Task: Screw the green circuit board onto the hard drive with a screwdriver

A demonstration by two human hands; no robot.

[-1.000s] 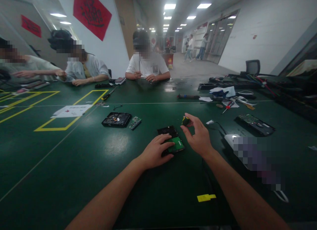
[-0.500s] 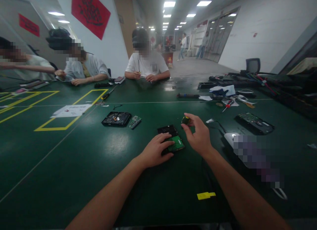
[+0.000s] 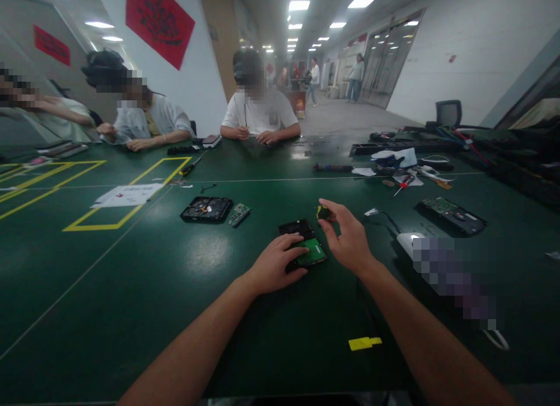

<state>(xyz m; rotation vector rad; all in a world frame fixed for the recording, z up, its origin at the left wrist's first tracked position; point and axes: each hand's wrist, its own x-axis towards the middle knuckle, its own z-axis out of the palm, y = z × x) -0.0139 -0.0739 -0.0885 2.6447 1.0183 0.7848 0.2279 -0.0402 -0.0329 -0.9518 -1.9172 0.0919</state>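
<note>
Right hand [image 3: 352, 238]'s got a narrow grip, pinching a yellow-and-black handle [image 3: 322, 212] just beside the green-boarded drive [image 3: 313, 252]. Left hand [image 3: 275, 266] rests over that drive, fingers spread. Drive's flat on the green surface [image 3: 131, 312], with a small circuit board [image 3: 240, 215] and opened drive case [image 3: 206, 210] further left.

White paper [image 3: 128, 195] lies across yellow outline [image 3: 94, 227], left side; person in white T-shirt [image 3: 262, 111] sits opposite; red poster [image 3: 160, 24] on wall [image 3: 201, 79], upper left; dark chair [image 3: 448, 112], right background.

A green board [image 3: 315, 252] lies near a yellow-black screwdriver [image 3: 322, 213].
</note>
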